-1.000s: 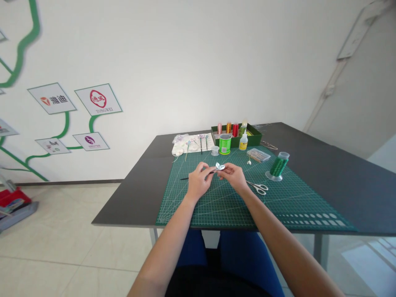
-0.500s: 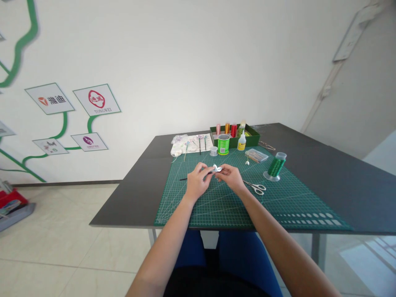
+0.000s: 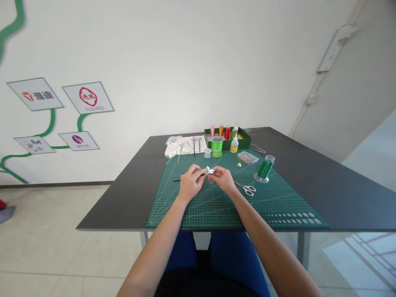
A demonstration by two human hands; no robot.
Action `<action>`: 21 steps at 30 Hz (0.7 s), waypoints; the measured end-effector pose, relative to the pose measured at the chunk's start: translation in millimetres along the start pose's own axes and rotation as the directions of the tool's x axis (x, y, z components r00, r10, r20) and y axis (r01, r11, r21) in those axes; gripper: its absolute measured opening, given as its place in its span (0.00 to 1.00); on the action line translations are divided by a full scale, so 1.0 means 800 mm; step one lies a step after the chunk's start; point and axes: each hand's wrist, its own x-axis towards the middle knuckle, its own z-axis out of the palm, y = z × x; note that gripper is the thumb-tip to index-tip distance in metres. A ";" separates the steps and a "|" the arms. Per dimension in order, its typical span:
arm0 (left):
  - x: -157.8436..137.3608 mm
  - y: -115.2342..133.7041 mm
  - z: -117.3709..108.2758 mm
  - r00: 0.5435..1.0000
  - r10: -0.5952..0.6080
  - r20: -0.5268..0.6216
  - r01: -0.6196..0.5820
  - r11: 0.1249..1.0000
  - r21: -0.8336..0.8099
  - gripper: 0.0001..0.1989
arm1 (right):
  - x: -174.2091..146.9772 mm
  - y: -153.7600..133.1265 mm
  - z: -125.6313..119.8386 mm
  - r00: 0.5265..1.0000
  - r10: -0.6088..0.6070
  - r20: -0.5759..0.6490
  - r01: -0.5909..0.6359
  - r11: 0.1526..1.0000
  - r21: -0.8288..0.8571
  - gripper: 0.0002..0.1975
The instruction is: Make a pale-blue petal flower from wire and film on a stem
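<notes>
Between my two hands, above the green cutting mat (image 3: 198, 210), is a small white and pale-blue petal-shaped piece (image 3: 209, 170). My left hand (image 3: 191, 183) pinches it from the left with thumb and fingertips. On its other side, my right hand (image 3: 223, 179) grips it with fingers pressed together. A thin dark stick (image 3: 177, 180) lies on the mat and pokes out left of my left hand. White-handled scissors (image 3: 248, 189) rest just right of my right hand, their blades partly hidden by it.
A green thread spool (image 3: 265, 170) stands at the right. Farther back are a clear flat case (image 3: 248, 158), a glue bottle (image 3: 234, 144), a green tin (image 3: 217, 147), a small tub (image 3: 207, 153) and a dark green box (image 3: 246, 141) of thread. Flower-tipped sticks lie on white cloth (image 3: 173, 150).
The whole view has shifted, so the table and hands appear farther left. Both hands keep their hold on the petal-shaped piece, with hardly any change in finger position.
</notes>
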 end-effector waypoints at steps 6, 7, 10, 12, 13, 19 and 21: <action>0.000 -0.002 0.001 1.000 0.013 -0.005 -0.013 1.000 0.013 0.11 | 0.000 -0.005 0.001 1.000 0.007 0.008 -0.007 1.000 -0.001 0.19; 0.000 -0.002 0.000 1.000 0.014 -0.004 -0.014 1.000 0.016 0.11 | 0.000 -0.005 0.002 1.000 0.010 0.008 -0.010 1.000 0.003 0.18; 0.000 -0.002 0.000 1.000 0.024 -0.006 -0.024 1.000 0.018 0.11 | -0.001 -0.006 0.003 1.000 0.020 0.002 -0.020 1.000 0.023 0.17; 0.000 -0.003 0.000 0.999 0.029 -0.018 -0.029 1.000 0.011 0.11 | -0.001 -0.007 0.003 1.000 0.022 0.000 -0.022 0.999 0.033 0.17; 0.000 -0.003 0.000 0.999 0.031 -0.022 -0.031 0.999 0.008 0.11 | -0.001 -0.007 0.003 1.000 0.021 -0.001 -0.021 0.999 0.035 0.17; 0.000 -0.003 0.000 1.000 0.012 -0.006 -0.012 1.000 0.002 0.11 | -0.002 -0.009 0.004 1.000 0.021 -0.010 -0.021 0.999 0.025 0.18; 0.000 -0.003 -0.001 1.000 0.006 -0.007 -0.006 1.000 -0.004 0.11 | -0.002 -0.009 0.004 1.000 0.020 -0.007 -0.020 1.000 0.023 0.18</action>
